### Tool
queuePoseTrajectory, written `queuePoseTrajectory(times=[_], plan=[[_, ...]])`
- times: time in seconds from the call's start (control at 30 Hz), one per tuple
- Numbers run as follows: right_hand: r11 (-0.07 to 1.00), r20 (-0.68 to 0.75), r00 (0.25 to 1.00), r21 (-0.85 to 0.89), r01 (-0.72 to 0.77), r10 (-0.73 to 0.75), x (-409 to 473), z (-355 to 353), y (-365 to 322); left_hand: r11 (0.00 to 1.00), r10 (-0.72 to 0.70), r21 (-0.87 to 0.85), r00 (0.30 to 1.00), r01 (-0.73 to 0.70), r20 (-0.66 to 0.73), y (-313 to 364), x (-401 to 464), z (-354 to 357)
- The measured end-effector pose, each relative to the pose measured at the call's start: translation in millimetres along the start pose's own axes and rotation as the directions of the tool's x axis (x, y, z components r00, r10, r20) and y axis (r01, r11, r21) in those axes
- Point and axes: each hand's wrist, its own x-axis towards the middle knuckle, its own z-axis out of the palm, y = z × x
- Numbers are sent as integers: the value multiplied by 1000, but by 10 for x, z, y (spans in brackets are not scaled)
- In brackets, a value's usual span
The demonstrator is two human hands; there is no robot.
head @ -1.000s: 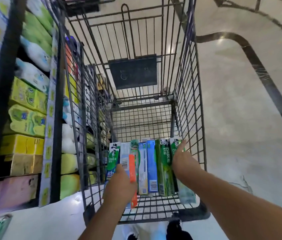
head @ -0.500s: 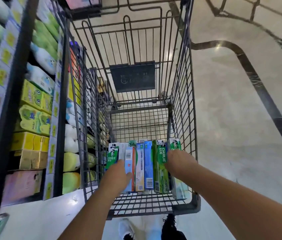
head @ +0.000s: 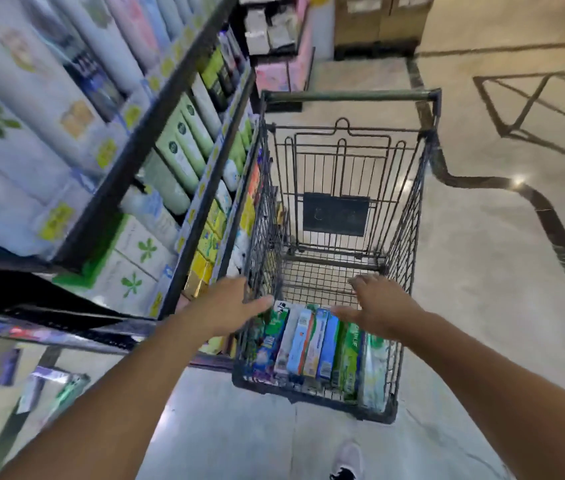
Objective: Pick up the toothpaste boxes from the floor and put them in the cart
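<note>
Currently both hands empty, fingers spread: left hand (head: 230, 308) and right hand (head: 379, 304) above the toothpaste boxes (head: 312, 344), which lie side by side at the near end of the cart (head: 409, 216). Light, stiff cartons; grab across long sides. Blurry box, possibly toothpaste, on floor at left (head: 66, 393).

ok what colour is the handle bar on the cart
Dull dark green, seen in the head view: the handle bar runs across the cart's far end.
</note>
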Motion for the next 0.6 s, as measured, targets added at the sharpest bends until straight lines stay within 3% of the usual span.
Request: queuePoseTrajectory(times=[0.1,0.2,0.43,0.6], plan=[[994,-50,997,-92,58,-63,-186,-305,-193,985,70,160,995,-59,-64,-46,-220,-227],[989,-87,990,-106,99,-108,-381,-484,-412,970,81,233,996,-69,-40,-178,-391,-287],[978,-93,976,-98,186,-195,-819,-531,-1247,979,78,193,997,-72,-21,-828,-1114,-52],[935,-53,945,-170,311,-324,-1077,-332,-2218,995,-53,77,994,60,-97,-1739,-1907,215]])
